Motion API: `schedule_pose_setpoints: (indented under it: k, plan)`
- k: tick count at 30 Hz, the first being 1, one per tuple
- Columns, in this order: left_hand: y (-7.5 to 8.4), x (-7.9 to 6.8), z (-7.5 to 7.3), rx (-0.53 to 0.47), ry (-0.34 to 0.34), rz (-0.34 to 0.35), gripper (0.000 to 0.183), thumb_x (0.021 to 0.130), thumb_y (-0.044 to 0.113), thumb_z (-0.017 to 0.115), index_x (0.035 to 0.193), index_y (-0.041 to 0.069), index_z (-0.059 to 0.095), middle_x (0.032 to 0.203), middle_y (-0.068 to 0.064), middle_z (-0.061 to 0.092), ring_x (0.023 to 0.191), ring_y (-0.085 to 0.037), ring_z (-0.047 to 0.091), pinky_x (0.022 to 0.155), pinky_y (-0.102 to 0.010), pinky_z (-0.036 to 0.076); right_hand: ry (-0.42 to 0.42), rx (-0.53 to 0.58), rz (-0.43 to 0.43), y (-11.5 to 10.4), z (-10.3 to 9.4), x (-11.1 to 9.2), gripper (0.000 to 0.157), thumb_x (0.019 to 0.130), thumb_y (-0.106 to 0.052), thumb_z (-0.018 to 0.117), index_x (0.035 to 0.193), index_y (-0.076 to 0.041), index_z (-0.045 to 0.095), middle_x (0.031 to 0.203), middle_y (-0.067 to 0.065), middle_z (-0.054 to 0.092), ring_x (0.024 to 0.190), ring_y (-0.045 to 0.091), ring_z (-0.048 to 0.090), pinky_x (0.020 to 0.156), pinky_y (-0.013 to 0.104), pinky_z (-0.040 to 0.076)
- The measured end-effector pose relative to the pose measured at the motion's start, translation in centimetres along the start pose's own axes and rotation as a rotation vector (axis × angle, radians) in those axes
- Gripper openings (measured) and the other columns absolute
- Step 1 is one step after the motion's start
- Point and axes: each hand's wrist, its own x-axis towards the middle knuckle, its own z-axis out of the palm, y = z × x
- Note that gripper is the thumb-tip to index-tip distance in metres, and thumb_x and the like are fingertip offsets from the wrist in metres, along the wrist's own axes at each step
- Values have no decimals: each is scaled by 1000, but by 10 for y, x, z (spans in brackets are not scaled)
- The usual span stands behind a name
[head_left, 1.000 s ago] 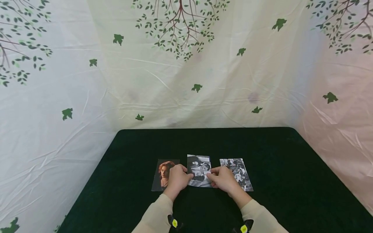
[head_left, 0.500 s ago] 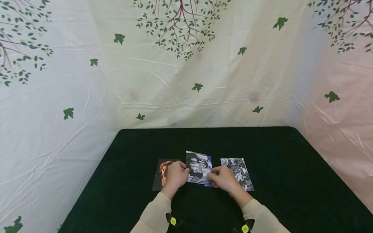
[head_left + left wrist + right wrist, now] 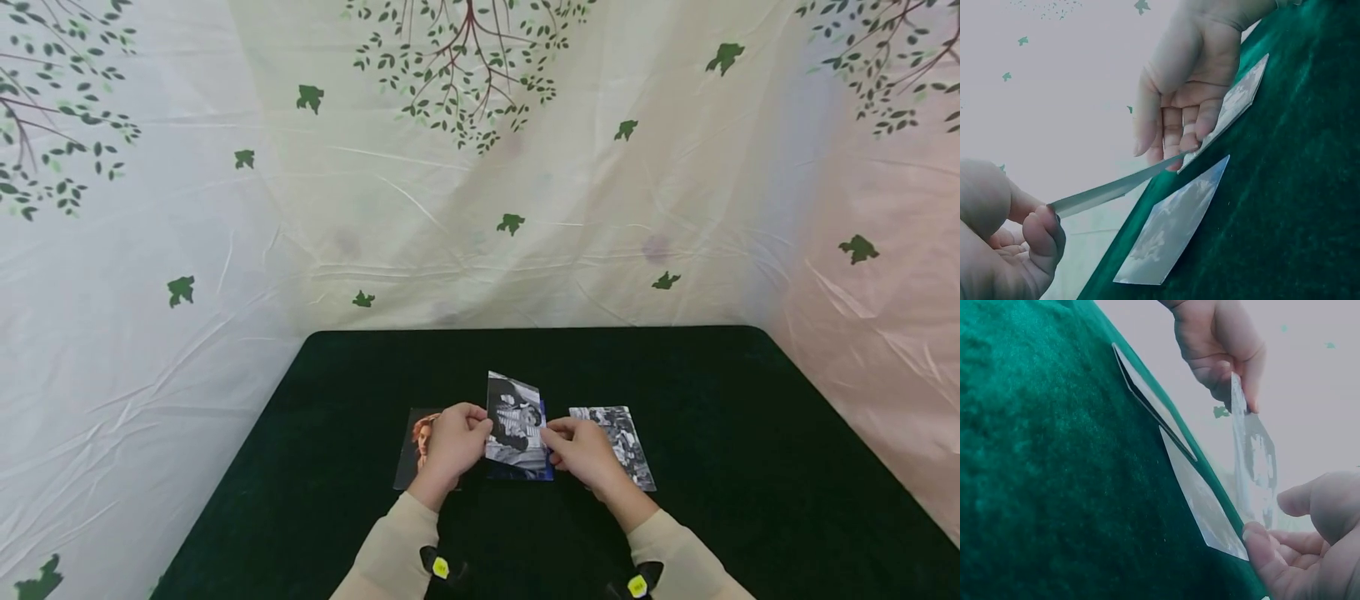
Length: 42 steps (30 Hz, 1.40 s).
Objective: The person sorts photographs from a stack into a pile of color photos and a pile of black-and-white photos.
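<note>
My left hand (image 3: 459,442) pinches a black-and-white photo print (image 3: 513,421) by its left edge, tilted up off the table. The right hand (image 3: 585,450) is at the print's right edge; its thumb and fingers look parted in the right wrist view, with fingertips (image 3: 1257,540) near the lower end. Below the raised print lies a bluish print (image 3: 534,476), mostly hidden in the head view but plainer in the left wrist view. A dark portrait print (image 3: 407,462) lies under my left hand, partly covered. Another black-and-white print (image 3: 626,446) lies flat at the right, partly behind my right hand.
A dark green cloth (image 3: 675,367) covers the table. Behind and at both sides hangs a pale curtain (image 3: 420,217) with printed leaves and branches. Dark bands with yellow tags (image 3: 440,568) sit at both sleeves.
The middle black-and-white print has risen and tilted, its left side higher, uncovering the bluish print beneath. My left hand has lifted with it; the right hand has stayed near its right edge.
</note>
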Motion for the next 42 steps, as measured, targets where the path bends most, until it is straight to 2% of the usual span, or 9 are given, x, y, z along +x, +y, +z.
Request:
schedule_pose_setpoints:
  k: [11,15,20,24,28,35,42]
  plan:
    - [3,-2,-3,-48,-52,-6,12,92,11,62,100,1,63,74,-6,58,55,-17,54,50,-30,46,81,176,41,1,-2,3,28,96,-23,59,115,-4,65,94,9,65,74,20,63,65,32,53]
    - [2,-2,-4,-7,-74,-4,10,92,11,62,98,3,62,71,-6,57,54,-17,54,49,-30,46,101,208,48,2,-3,6,26,94,-24,61,113,-5,65,90,9,64,70,20,61,62,32,50]
    - [-1,-2,-4,94,-57,-2,11,93,15,61,88,5,63,65,-5,56,52,-17,55,48,-29,46,114,255,65,2,-3,8,22,93,-22,63,107,-6,65,89,8,63,69,20,60,62,32,49]
    - [-6,0,-2,182,-6,33,14,92,19,64,83,9,64,62,-3,54,53,-16,53,50,-29,45,105,295,62,3,-2,8,19,92,-19,64,105,-4,65,91,10,64,70,21,61,62,32,51]
    - [-11,3,3,223,76,122,13,90,20,67,81,11,67,61,1,53,54,-13,51,50,-28,44,124,303,65,4,-3,7,22,92,-21,66,108,-6,67,95,10,65,74,21,62,64,32,52]
    - [-13,4,17,136,248,230,9,86,18,72,86,9,73,67,5,64,56,-6,54,50,-24,45,190,329,65,5,-5,5,30,89,-24,70,114,-8,70,104,11,65,78,20,62,67,29,53]
    - [-10,-2,27,52,371,333,14,84,18,75,95,9,78,86,-1,74,71,-8,66,61,-25,52,236,402,39,5,-7,5,30,89,-22,71,114,-6,70,106,12,65,75,15,61,64,25,53]
